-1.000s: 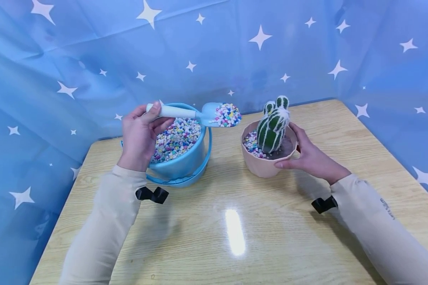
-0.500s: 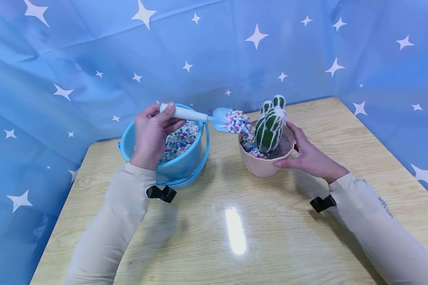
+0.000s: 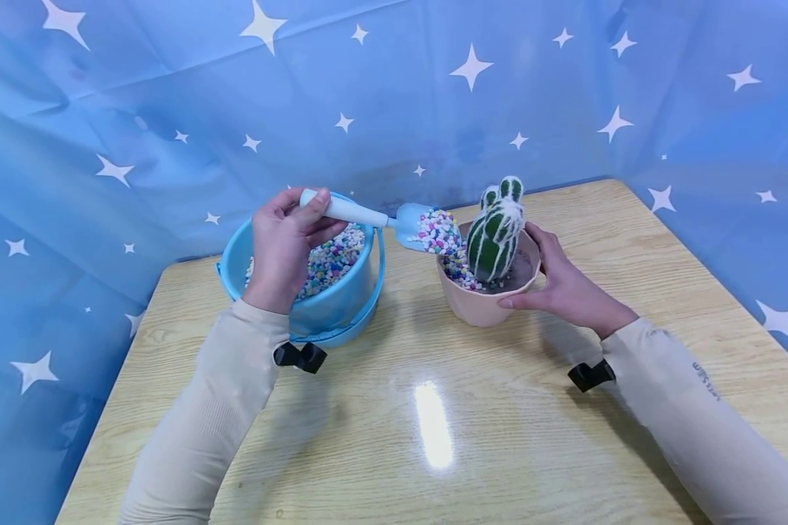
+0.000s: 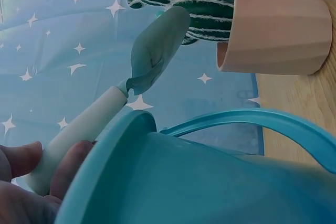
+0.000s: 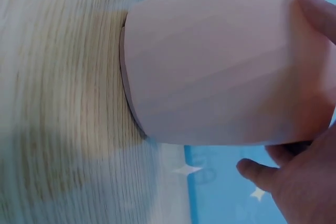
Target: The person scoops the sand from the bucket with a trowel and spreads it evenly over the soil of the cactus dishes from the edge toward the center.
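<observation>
My left hand [image 3: 281, 248] pinches the pale handle of a small blue trowel [image 3: 348, 211] above the bucket. Its scoop, heaped with multicoloured pebbles [image 3: 438, 230], tilts down at the left rim of a pink flower pot [image 3: 478, 306]. In the pot stands a green cactus [image 3: 492, 244] with white stripes; pebbles cover the soil on its left, while grey soil shows on its right. My right hand [image 3: 565, 288] grips the pot's right side, thumb in front and fingers behind. In the left wrist view the underside of the scoop [image 4: 157, 51] is near the cactus.
A light blue bucket [image 3: 331, 310] with more pebbles inside stands left of the pot, its handle [image 3: 379, 270] lowered on the near side. Both stand on a wood-grain table [image 3: 368, 437]. A blue curtain with white stars [image 3: 394, 87] hangs behind.
My left hand has moved right with the loaded trowel, bringing the scoop from beside the bucket to the pot's left rim and tipping it downward. My right hand keeps its grip on the pot.
</observation>
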`<action>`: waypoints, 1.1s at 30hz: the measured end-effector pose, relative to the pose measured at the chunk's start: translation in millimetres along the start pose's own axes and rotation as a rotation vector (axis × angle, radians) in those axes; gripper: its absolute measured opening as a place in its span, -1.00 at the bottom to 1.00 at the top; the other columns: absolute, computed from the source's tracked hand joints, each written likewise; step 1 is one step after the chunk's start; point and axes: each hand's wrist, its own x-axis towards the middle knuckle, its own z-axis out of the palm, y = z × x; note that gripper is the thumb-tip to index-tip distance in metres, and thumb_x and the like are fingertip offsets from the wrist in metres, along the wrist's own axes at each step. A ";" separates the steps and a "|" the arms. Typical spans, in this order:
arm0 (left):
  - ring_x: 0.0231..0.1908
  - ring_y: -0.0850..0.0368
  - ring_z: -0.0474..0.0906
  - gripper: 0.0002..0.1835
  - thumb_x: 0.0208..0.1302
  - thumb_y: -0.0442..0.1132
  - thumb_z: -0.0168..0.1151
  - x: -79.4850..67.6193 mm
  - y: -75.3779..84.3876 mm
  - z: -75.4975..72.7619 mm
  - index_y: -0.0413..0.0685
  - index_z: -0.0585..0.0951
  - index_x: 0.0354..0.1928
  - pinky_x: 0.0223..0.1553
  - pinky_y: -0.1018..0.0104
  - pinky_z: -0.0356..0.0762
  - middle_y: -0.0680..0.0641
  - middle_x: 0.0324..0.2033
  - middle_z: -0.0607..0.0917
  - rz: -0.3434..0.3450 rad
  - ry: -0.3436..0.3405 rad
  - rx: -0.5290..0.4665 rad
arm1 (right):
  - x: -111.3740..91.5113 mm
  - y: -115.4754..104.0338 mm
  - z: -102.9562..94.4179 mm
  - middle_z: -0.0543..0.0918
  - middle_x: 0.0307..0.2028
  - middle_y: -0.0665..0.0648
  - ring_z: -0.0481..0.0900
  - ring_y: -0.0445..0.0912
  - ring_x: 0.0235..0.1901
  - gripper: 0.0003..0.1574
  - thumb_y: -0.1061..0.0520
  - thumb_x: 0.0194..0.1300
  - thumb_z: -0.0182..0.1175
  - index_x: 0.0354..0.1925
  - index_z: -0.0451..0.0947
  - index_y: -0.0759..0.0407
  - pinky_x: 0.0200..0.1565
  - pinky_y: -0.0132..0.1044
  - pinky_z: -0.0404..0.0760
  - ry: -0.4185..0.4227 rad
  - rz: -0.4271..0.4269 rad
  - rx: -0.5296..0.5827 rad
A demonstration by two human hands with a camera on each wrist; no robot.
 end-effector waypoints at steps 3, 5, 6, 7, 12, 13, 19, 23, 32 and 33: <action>-0.27 -0.04 0.74 -0.76 0.35 -0.30 0.27 -1.8 1.6 0.6 -0.33 0.57 -0.05 -0.13 0.15 0.70 -0.30 -0.15 0.69 0.006 -0.002 -0.001 | -0.8 0.2 0.4 -0.25 0.49 0.12 -0.23 0.12 0.47 0.52 0.17 0.08 0.52 0.55 -0.43 -0.10 0.40 0.32 -0.09 -0.014 -0.015 0.013; -0.28 -0.04 0.74 -0.76 0.35 -0.30 0.28 -2.0 2.3 1.2 -0.33 0.57 -0.05 -0.13 0.15 0.70 -0.30 -0.15 0.69 0.008 -0.006 -0.006 | -1.3 0.8 -0.2 -0.27 0.50 0.09 -0.26 0.09 0.48 0.50 0.20 0.09 0.51 0.56 -0.42 -0.12 0.40 0.32 -0.10 -0.022 -0.025 0.028; -0.28 -0.04 0.74 -0.76 0.35 -0.31 0.28 -2.1 2.4 1.5 -0.34 0.57 -0.06 -0.13 0.14 0.70 -0.31 -0.16 0.69 0.010 -0.008 -0.009 | -1.3 1.2 -0.4 -0.27 0.50 0.09 -0.27 0.09 0.47 0.49 0.22 0.10 0.50 0.56 -0.40 -0.11 0.40 0.33 -0.10 -0.021 -0.034 0.031; -0.29 -0.05 0.74 -0.77 0.35 -0.31 0.28 -2.3 2.6 1.9 -0.34 0.57 -0.06 -0.13 0.14 0.71 -0.31 -0.16 0.69 0.012 -0.011 -0.010 | -1.2 1.7 -0.4 -0.24 0.50 0.10 -0.26 0.10 0.47 0.48 0.23 0.09 0.50 0.56 -0.39 -0.09 0.40 0.32 -0.10 -0.013 -0.041 0.026; -0.29 -0.05 0.74 -0.77 0.34 -0.32 0.29 -3.4 3.9 3.5 -0.34 0.58 -0.07 -0.15 0.14 0.71 -0.31 -0.15 0.69 0.013 -0.015 0.001 | 1.1 0.5 2.7 -0.12 0.42 0.20 -0.14 0.16 0.44 0.55 0.18 0.00 0.57 0.56 -0.36 0.01 0.41 0.27 -0.04 0.042 -0.056 -0.034; -0.30 -0.04 0.74 -0.77 0.34 -0.32 0.29 -3.7 4.2 3.8 -0.34 0.58 -0.07 -0.15 0.14 0.71 -0.31 -0.15 0.69 0.012 -0.015 0.007 | 1.4 -0.3 3.2 -0.12 0.41 0.21 -0.13 0.17 0.43 0.57 0.17 -0.01 0.59 0.56 -0.37 0.03 0.41 0.26 -0.04 0.049 -0.056 -0.046; -0.31 -0.05 0.73 -0.75 0.31 -0.32 0.31 -3.1 6.5 4.0 -0.34 0.58 -0.07 -0.16 0.13 0.72 -0.32 -0.15 0.68 0.004 -0.012 0.011 | 0.1 -2.4 2.0 -0.28 0.50 0.12 -0.28 0.14 0.47 0.54 0.19 0.06 0.53 0.55 -0.44 -0.06 0.41 0.30 -0.10 0.007 -0.042 -0.011; -0.32 -0.05 0.73 -0.74 0.30 -0.32 0.33 -2.5 8.1 4.4 -0.34 0.58 -0.06 -0.16 0.12 0.72 -0.33 -0.15 0.68 0.009 -0.009 0.007 | -0.9 -1.8 1.6 -0.22 0.47 0.14 -0.26 0.14 0.47 0.53 0.17 0.08 0.53 0.56 -0.42 -0.07 0.41 0.29 -0.10 0.001 -0.035 -0.005; -0.34 -0.05 0.73 -0.75 0.29 -0.30 0.34 -2.5 10.1 6.8 -0.32 0.59 -0.08 -0.18 0.11 0.73 -0.31 -0.16 0.69 0.009 -0.021 0.041 | 0.5 -0.6 2.0 -0.26 0.49 0.11 -0.27 0.12 0.47 0.54 0.16 0.07 0.54 0.56 -0.42 -0.07 0.40 0.30 -0.09 -0.005 -0.040 -0.003; -0.35 -0.05 0.73 -0.75 0.29 -0.30 0.34 -2.6 10.2 7.0 -0.32 0.59 -0.08 -0.18 0.11 0.73 -0.31 -0.17 0.69 0.008 -0.021 0.043 | 0.6 -0.5 1.8 -0.26 0.50 0.10 -0.27 0.12 0.47 0.52 0.17 0.07 0.53 0.56 -0.41 -0.08 0.40 0.31 -0.09 -0.008 -0.045 0.001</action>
